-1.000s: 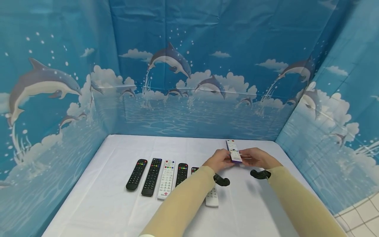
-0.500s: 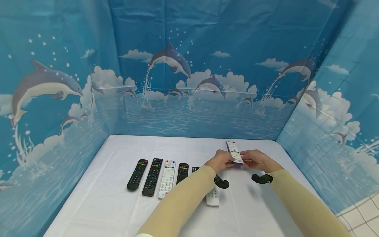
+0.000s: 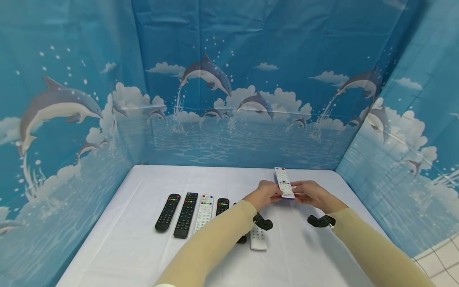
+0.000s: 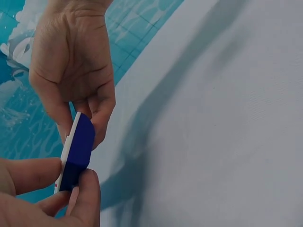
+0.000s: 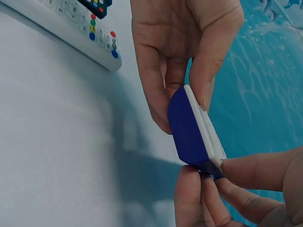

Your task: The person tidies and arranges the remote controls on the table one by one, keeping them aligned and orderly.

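Note:
Both of my hands hold one remote control (image 3: 284,182), with a white button face and a blue-purple back, above the white table. My left hand (image 3: 263,194) pinches its left side near the lower end. On the opposite side, the thumb and fingers of my right hand (image 3: 315,195) pinch it too. In the left wrist view the remote's blue back (image 4: 81,146) shows between the two hands. The right wrist view shows its blue end (image 5: 188,127) and a sliver of the white face, thumbs on the face side and fingers underneath.
Left of my hands, several remotes lie in a row on the tablecloth (image 3: 143,255): a black one (image 3: 167,212), another black one (image 3: 185,215), a white one (image 3: 204,209) and more partly under my left sleeve (image 3: 215,243). The nearest is a white remote (image 3: 258,239). Dolphin-print curtains (image 3: 229,135) enclose the table.
Both hands keep their hold on the remote, whose far end has risen slightly. My left forearm has shifted a little left, uncovering the lower end of a black remote in the row.

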Tool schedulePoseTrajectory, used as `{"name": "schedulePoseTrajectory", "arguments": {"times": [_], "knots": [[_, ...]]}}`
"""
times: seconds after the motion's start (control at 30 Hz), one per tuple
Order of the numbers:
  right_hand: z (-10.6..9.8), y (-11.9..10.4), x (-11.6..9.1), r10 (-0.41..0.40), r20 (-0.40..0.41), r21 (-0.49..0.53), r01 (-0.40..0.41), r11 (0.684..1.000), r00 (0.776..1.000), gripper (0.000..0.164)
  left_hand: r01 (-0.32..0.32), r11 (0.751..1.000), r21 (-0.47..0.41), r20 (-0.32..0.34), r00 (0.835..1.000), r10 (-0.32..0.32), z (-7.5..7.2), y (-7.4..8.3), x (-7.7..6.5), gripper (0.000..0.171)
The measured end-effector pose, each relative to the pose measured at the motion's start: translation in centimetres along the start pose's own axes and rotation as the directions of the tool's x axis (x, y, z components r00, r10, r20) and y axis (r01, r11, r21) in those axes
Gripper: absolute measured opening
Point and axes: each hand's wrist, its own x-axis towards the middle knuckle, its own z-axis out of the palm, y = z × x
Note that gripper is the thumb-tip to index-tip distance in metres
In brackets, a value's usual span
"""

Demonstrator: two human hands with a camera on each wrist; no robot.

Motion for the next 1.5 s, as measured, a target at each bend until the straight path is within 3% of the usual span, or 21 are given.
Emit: {"name": "schedulePoseTrajectory", "arguments": {"times": [0.43, 0.73, 0.87, 1.2, 1.5], "knots": [[1.3, -0.6, -3.4, -0.087, 0.041, -0.054, 0.089, 0.995, 0.995, 0.059, -0.063, 0.997, 0.034, 0.038, 0.997, 0.061, -1.3, 1.0, -2.7, 0.026], [2.8, 0.1, -5.0, -0.121, 0.071, -0.051, 0.124, 0.991, 0.990, 0.056, -0.109, 0.987, 0.117, 0.079, 0.992, 0.100, -3.0, 0.4, -4.6, 0.028], [3.3, 0.9, -5.9, -0.138, 0.090, -0.025, 0.141, 0.990, 0.986, 0.059, -0.120, 0.986, 0.111, 0.095, 0.989, 0.110, -3.7, 0.0, -5.8, 0.030], [5.1, 3.0, -7.9, -0.098, 0.098, 0.013, 0.098, 0.995, 0.990, 0.060, -0.098, 0.987, 0.128, 0.096, 0.992, 0.086, -5.4, -1.4, -9.1, 0.032], [6.0, 4.3, -8.5, -0.063, 0.121, 0.081, 0.054, 0.995, 0.991, 0.061, -0.085, 0.987, 0.140, 0.117, 0.991, 0.069, -6.4, -2.7, -10.1, 0.032]]}}
